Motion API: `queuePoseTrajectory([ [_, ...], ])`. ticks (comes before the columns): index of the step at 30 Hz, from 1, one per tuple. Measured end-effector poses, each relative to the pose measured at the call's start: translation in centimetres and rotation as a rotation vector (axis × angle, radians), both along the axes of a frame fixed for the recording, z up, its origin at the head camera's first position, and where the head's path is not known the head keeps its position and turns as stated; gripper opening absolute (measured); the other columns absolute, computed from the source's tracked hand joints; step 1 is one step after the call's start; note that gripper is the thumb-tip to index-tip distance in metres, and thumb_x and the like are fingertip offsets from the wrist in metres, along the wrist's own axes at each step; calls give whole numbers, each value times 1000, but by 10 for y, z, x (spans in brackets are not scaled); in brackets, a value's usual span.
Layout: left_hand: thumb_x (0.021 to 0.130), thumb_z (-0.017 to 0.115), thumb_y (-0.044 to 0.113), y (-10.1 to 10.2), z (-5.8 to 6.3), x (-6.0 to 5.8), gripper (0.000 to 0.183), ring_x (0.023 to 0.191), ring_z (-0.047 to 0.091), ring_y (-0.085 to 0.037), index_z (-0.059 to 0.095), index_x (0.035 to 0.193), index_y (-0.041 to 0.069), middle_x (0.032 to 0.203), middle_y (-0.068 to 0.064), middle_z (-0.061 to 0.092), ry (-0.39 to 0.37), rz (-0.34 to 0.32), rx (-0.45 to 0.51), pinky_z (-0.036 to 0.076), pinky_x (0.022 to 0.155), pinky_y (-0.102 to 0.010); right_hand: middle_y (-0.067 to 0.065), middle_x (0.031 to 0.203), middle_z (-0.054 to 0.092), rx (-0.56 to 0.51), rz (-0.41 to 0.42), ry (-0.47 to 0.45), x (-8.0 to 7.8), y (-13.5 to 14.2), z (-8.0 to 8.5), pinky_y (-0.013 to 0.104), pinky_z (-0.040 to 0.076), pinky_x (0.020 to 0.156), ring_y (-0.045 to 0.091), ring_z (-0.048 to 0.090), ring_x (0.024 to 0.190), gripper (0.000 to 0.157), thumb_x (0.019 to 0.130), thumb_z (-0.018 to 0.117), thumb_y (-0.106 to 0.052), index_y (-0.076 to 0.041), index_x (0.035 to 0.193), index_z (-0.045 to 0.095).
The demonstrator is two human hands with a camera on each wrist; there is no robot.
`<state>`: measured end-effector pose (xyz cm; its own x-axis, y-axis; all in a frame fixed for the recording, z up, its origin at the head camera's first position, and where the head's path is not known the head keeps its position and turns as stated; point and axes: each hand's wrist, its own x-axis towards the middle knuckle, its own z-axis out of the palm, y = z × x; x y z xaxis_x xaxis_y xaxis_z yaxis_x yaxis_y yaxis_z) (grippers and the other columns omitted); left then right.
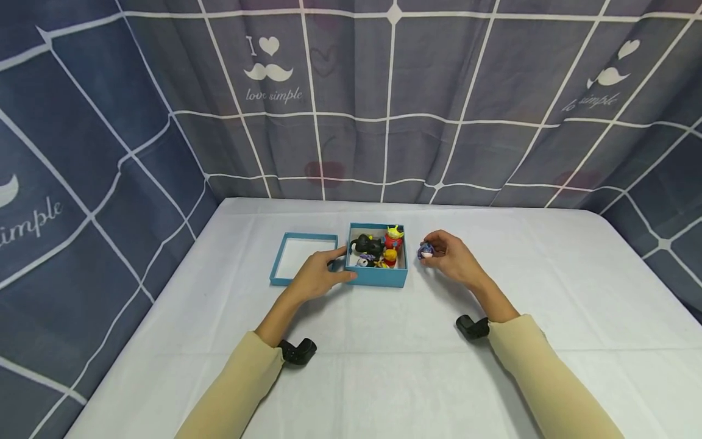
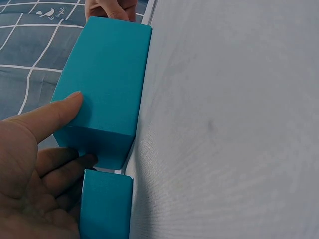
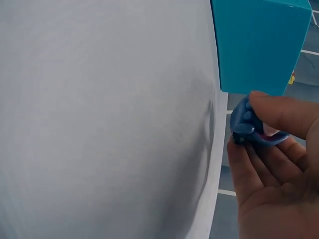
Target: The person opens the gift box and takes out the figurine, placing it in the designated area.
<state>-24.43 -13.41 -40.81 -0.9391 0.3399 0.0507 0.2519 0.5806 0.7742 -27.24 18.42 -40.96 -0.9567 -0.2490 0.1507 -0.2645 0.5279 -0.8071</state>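
Observation:
A teal box [image 1: 376, 278] without its lid stands on the white table. Inside it lie several small toy figures: a black one [image 1: 368, 245], a green-headed one [image 1: 394, 232] in red, and a yellow one [image 1: 390, 256] in red. My left hand [image 1: 319, 275] holds the box by its left front corner, thumb [image 2: 70, 107] on the front face and fingers by the left side. To the right of the box, my right hand [image 1: 451, 256] pinches a small blue toy figure [image 3: 244, 122] between thumb and fingers, above the table and apart from the box.
The teal lid [image 1: 281, 259], with a white inside, lies on the table just left of the box, partly behind my left hand. A grey checked curtain [image 1: 351, 146] rises behind the white tabletop [image 1: 395, 378] and along its sides.

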Motion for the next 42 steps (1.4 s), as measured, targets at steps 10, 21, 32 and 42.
queuePoseTrajectory([
  [10, 89, 75, 31, 2, 1, 0, 70, 141, 33, -34, 47, 146, 4, 149, -17, 43, -20, 10, 6, 31, 111, -52, 25, 113, 62, 66, 42, -22, -3, 1, -3, 47, 45, 92, 36, 59, 106, 36, 84, 69, 9, 7, 117, 53],
  [21, 88, 76, 32, 3, 2, 0, 70, 141, 33, -34, 47, 146, 4, 149, -17, 43, -23, 22, -1, 31, 111, -52, 27, 118, 61, 52, 97, -22, -2, 0, -4, 47, 44, 92, 38, 58, 110, 36, 82, 67, 14, 7, 113, 49],
  [32, 89, 74, 30, 2, 3, 2, 70, 142, 32, -34, 45, 147, 4, 150, -17, 42, -27, 12, 6, 30, 112, -52, 25, 122, 59, 52, 121, -97, 0, 1, -4, 51, 41, 100, 39, 55, 119, 42, 82, 70, 6, 7, 120, 52],
  [42, 90, 74, 30, 1, 2, 1, 69, 141, 32, -35, 46, 147, 4, 150, -17, 43, -30, 14, 9, 30, 111, -53, 25, 121, 60, 28, 109, -73, 0, 3, -5, 53, 39, 103, 40, 55, 119, 40, 84, 68, 8, 8, 122, 56],
])
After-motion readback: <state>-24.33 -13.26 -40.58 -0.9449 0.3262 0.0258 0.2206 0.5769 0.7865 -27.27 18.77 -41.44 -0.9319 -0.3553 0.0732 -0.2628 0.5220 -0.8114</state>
